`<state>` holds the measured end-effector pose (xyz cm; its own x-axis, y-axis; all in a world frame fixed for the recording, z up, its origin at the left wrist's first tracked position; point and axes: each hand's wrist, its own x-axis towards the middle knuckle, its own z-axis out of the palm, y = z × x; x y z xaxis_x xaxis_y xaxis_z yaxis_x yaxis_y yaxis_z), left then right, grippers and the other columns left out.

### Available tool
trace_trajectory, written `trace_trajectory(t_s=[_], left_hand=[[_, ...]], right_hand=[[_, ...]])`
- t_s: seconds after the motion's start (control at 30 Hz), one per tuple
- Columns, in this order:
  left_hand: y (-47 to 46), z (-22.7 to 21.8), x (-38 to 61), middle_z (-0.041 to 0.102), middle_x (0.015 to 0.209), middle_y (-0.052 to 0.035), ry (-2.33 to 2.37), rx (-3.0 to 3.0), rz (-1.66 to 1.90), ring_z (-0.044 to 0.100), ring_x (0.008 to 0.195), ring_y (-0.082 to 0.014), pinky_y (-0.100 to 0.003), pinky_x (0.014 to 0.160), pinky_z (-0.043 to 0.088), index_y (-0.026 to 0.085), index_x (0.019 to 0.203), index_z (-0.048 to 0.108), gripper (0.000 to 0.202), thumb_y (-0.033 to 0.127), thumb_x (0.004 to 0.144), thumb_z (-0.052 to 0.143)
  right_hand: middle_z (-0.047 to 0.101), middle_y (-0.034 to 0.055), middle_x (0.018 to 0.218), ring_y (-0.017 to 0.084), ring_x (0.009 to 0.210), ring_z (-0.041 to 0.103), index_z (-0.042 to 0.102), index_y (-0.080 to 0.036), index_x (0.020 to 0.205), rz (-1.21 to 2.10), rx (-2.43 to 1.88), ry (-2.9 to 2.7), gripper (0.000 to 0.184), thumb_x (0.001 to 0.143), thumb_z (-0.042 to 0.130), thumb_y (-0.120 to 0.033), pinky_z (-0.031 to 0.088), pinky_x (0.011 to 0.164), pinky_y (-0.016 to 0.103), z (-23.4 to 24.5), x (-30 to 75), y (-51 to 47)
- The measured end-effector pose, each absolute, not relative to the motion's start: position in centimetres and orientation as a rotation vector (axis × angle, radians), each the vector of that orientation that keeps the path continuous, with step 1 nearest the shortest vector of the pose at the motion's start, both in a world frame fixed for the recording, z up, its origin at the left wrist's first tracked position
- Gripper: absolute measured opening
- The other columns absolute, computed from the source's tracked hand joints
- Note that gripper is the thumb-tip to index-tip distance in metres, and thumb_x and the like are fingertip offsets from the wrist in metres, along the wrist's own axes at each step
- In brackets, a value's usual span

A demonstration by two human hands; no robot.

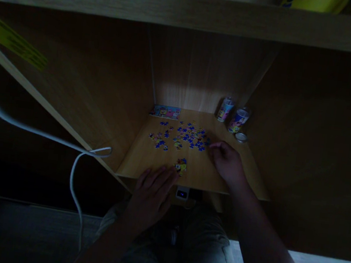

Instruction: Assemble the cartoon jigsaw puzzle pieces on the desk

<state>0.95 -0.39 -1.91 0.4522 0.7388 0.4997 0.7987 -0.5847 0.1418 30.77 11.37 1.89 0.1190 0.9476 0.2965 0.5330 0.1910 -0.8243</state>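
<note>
The work surface is a smooth, wood-grain board (198, 175) with a straight front edge. Loose puzzle pieces (191, 135), flat with knobbed, interlocking outlines, lie scattered across its middle, many blue side up. A small yellow-and-blue puzzle section (180, 166) lies nearer the front edge. The left hand (154, 187) rests palm down across that edge, fingers extended and unclenched, fingertips just beside the section. The right hand (225, 157) is at the right margin of the loose pieces, fingers curled; whether it grips a piece cannot be told. At the rear left lies a rectangular printed card (167, 112). At the rear right stand two cylindrical printed cans (225, 109), with a round, shiny lid (241, 137) lying before the nearer one. Wooden side panels limit lateral reach; a thick shelf edge (191, 12) crosses above. A white cable (33, 128) hangs outside the left panel. A band of wood surface separates the loose pieces from the front edge, extending right beneath the right forearm.
</note>
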Motion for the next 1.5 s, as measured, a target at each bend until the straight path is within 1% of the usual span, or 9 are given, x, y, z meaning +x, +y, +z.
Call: trace_trajectory(t_s=[0.17, 0.37, 0.5, 0.77, 0.93, 1.1, 1.2, 1.3, 1.5], left_hand=[[-0.38, -1.54, 1.27, 0.064, 0.166, -0.0051, -1.376, -2.537, -0.759, 0.056, 0.155, -0.0309, -0.053, 0.139, 0.023, 0.030, 0.163, 0.061, 0.054, 0.035, 0.110, 0.064], [-0.36, -1.43, 1.32, 0.066, 0.164, -0.0048, -1.369, -2.552, -0.816, 0.057, 0.154, -0.0302, -0.053, 0.139, 0.020, 0.030, 0.162, 0.061, 0.052, 0.035, 0.110, 0.064], [-0.39, -1.45, 1.33, 0.067, 0.163, -0.0055, -1.384, -2.546, -0.807, 0.057, 0.154, -0.0304, -0.054, 0.139, 0.021, 0.031, 0.160, 0.064, 0.050, 0.035, 0.110, 0.065], [-0.31, -1.63, 1.29, 0.065, 0.165, -0.0040, -1.383, -2.540, -0.804, 0.057, 0.155, -0.0290, -0.053, 0.139, 0.021, 0.031, 0.160, 0.063, 0.051, 0.034, 0.110, 0.066], [-0.33, -1.63, 1.31, 0.065, 0.164, -0.0046, -1.378, -2.536, -0.798, 0.057, 0.154, -0.0299, -0.053, 0.139, 0.021, 0.031, 0.160, 0.063, 0.050, 0.035, 0.111, 0.064], [-0.39, -1.44, 1.36, 0.065, 0.165, -0.0046, -1.372, -2.540, -0.799, 0.056, 0.155, -0.0296, -0.053, 0.139, 0.023, 0.030, 0.160, 0.062, 0.050, 0.033, 0.110, 0.065], [-0.36, -1.41, 1.34, 0.064, 0.166, -0.0043, -1.376, -2.553, -0.810, 0.056, 0.155, -0.0296, -0.053, 0.139, 0.021, 0.030, 0.161, 0.062, 0.051, 0.033, 0.110, 0.065], [-0.34, -1.41, 1.31, 0.063, 0.167, -0.0036, -1.373, -2.561, -0.811, 0.055, 0.156, -0.0295, -0.053, 0.139, 0.019, 0.030, 0.161, 0.061, 0.051, 0.033, 0.111, 0.064], [-0.39, -1.32, 1.35, 0.065, 0.165, -0.0044, -1.366, -2.523, -0.773, 0.056, 0.155, -0.0294, -0.053, 0.139, 0.023, 0.030, 0.161, 0.062, 0.051, 0.030, 0.109, 0.064]], right_hand=[[0.084, 0.0056, 0.104, 0.028, 0.097, 0.077, 0.077, -0.027, 0.102, 0.553, -1.470, -1.555, 0.027, 0.099, 0.056, -0.042, 0.056, 0.089, 0.041, 1.87, 30.72, 11.36], [0.085, 0.0054, 0.105, 0.028, 0.099, 0.078, 0.077, -0.027, 0.102, 0.547, -1.467, -1.572, 0.027, 0.100, 0.055, -0.042, 0.056, 0.091, 0.041, 1.77, 30.71, 11.35], [0.085, 0.0051, 0.102, 0.028, 0.094, 0.077, 0.077, -0.027, 0.101, 0.540, -1.475, -1.575, 0.026, 0.099, 0.056, -0.042, 0.056, 0.087, 0.040, 1.87, 30.77, 11.35], [0.084, 0.0040, 0.102, 0.027, 0.093, 0.078, 0.077, -0.027, 0.103, 0.548, -1.467, -1.579, 0.026, 0.099, 0.055, -0.040, 0.056, 0.086, 0.039, 1.71, 30.74, 11.39], [0.085, 0.0045, 0.105, 0.027, 0.098, 0.078, 0.077, -0.028, 0.101, 0.535, -1.460, -1.581, 0.025, 0.100, 0.056, -0.040, 0.058, 0.091, 0.040, 1.85, 30.67, 11.29], [0.085, 0.0052, 0.104, 0.028, 0.098, 0.079, 0.077, -0.028, 0.100, 0.529, -1.466, -1.579, 0.026, 0.099, 0.056, -0.042, 0.059, 0.091, 0.042, 1.88, 30.64, 11.35], [0.085, 0.0051, 0.106, 0.028, 0.099, 0.079, 0.078, -0.028, 0.101, 0.530, -1.462, -1.580, 0.026, 0.098, 0.055, -0.041, 0.058, 0.093, 0.042, 1.90, 30.61, 11.39], [0.085, 0.0053, 0.107, 0.028, 0.100, 0.078, 0.077, -0.027, 0.101, 0.532, -1.465, -1.581, 0.027, 0.097, 0.055, -0.042, 0.058, 0.092, 0.042, 1.93, 30.58, 11.34], [0.085, 0.0044, 0.106, 0.028, 0.100, 0.079, 0.077, -0.028, 0.102, 0.538, -1.471, -1.591, 0.025, 0.099, 0.056, -0.041, 0.058, 0.091, 0.041, 1.87, 30.68, 11.27]])
